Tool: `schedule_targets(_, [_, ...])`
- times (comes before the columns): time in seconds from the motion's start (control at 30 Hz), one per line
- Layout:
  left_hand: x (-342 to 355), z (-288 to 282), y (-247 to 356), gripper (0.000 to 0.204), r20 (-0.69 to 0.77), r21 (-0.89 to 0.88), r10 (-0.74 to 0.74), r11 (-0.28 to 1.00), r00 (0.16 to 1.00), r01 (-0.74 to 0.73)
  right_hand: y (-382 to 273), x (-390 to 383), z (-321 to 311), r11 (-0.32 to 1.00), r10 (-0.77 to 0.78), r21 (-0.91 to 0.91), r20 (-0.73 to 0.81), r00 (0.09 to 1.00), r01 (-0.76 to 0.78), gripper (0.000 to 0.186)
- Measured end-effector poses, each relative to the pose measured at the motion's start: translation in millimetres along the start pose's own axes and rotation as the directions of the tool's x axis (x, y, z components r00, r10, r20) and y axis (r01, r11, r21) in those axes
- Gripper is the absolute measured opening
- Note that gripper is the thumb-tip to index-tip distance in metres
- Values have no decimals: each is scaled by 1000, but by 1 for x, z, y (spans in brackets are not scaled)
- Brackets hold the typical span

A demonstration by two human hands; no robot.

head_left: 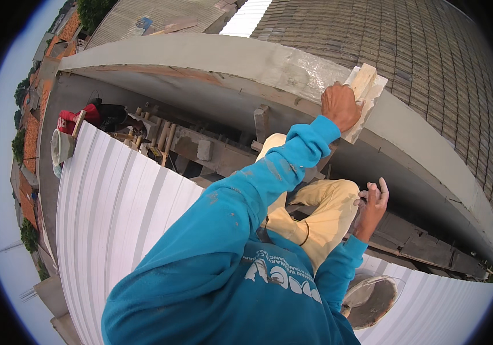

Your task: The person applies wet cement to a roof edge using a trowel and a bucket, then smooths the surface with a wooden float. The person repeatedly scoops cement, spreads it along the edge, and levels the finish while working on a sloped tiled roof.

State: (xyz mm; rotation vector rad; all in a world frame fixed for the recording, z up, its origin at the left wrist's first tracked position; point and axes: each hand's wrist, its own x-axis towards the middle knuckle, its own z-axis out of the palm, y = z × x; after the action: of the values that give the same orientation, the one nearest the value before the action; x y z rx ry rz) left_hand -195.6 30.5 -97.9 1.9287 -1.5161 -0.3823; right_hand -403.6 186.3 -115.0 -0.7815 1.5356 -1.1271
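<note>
My left hand [341, 107] is closed round the wooden handle of a plastering float [366, 80]. The float's pale flat board rests on the top edge of a curved concrete wall [223, 54]. Beside it on the left, a wet, shiny patch of plaster [310, 73] lies on that edge. My right hand [372, 208] is raised beside my bent knee, its fingers apart and partly curled, with nothing in them. Grey smears mark its fingertips. Below my right forearm stands a bucket [370, 299] with grey mortar inside.
White corrugated roofing sheets [120, 184] spread at left and lower right. Beyond the wall slopes a tiled roof [396, 40]. At left, another person in red [88, 115] bends near a pale bucket [62, 146]. Wooden poles [165, 137] and a concrete block [204, 150] lie in the gap below the wall.
</note>
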Motion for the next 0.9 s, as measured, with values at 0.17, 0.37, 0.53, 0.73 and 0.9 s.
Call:
schedule_targets(0.17, [0, -23, 2, 46, -67, -26, -2, 1000, 998, 0, -15, -13, -22, 994, -76, -87, -149, 986, 64, 58])
schedule_targets(0.37, [22, -70, -80, 44, -204, 154, -27, 986, 979, 59, 16, -3, -23, 997, -24, -71, -75, 997, 19, 59])
schedule_targets(0.53, [27, -57, -51, 44, -30, 93, -139, 986, 990, 141, 5, -9, 5, 998, 43, 47, 7, 999, -44, 60])
schedule_targets(0.73, [5, -23, -6, 44, 71, -76, -78, 994, 994, 84, 15, -1, -6, 999, 20, 41, -48, 999, -18, 61])
schedule_targets(0.9, [2, -16, -5, 42, -85, -127, 5, 992, 996, -16, -6, -7, -12, 995, -57, -80, -64, 996, 51, 60])
